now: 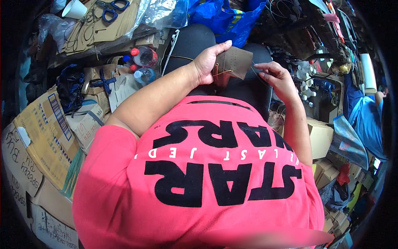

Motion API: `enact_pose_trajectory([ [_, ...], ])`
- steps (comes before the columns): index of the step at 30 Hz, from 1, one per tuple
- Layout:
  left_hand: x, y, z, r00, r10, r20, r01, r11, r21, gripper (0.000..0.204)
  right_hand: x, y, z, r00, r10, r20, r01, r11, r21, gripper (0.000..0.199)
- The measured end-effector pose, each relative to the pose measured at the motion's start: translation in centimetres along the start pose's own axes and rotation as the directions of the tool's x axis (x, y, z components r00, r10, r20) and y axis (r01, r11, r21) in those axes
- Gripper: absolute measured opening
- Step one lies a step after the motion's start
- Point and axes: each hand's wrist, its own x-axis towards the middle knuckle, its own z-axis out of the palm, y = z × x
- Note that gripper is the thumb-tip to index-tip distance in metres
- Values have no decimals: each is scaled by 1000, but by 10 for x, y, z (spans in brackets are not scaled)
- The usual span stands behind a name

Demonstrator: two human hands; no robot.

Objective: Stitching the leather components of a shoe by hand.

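Leather piece (238, 62), brown: upper centre of frame, clamped in my left hand (208, 62). Likely light, bendy, grippy; best held by its edge. My right hand (278, 76): fingertips close; whether gripping, I cannot tell.

So a stack of flat tan sheets (121, 25) is doing the carrying, with blue-handled scissors (109, 8) right on top and a tiny dark key-shaped thing (100, 30) just on the wearer's side of the scissors.
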Motion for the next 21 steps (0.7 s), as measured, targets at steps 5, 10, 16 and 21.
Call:
enact_pose_trajectory([
  [5, -7, 0, 3, 997, 33, 64, -34, 999, 16, 45, 7, -14, 9, 992, -36, 118, 47, 994, -95, 20],
  [10, -8, -2, -2, 987, 105, 121, -120, 985, 126, 41, 18, -13, 15, 973, -120, 196, 122, 992, -1, 19],
  [16, -3, -1, -2, 987, 132, 89, -137, 989, 54, 36, 26, -4, 10, 961, -134, 242, 137, 991, 7, 13],
  [21, -3, 0, -4, 989, 112, 101, -118, 991, 55, 34, 29, -9, 10, 950, -150, 272, 146, 989, 36, 14],
])
